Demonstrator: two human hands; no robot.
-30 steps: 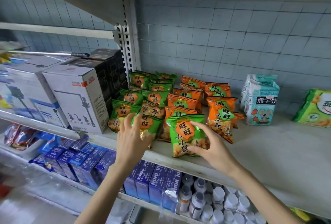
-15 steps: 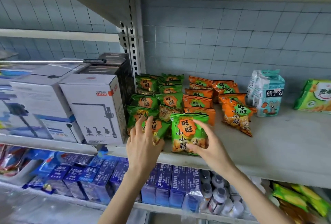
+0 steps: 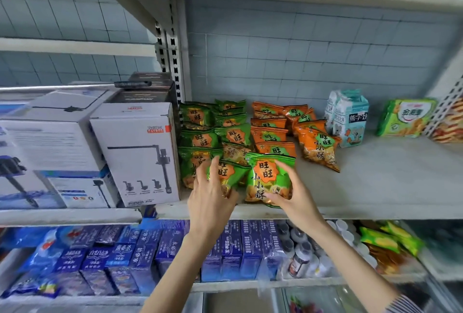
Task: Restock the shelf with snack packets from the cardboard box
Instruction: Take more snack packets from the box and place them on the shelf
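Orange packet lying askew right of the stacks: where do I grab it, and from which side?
Probably pinch the orange packet across its puffy middle, coming from the front right: bare shelf lies there, while its far end crowds the other orange packets.

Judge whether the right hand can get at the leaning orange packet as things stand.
Probably yes, once freed: the right hand grips a front green packet, but only bare shelf lies between it and the leaning orange packet. The left hand holds a second green packet.
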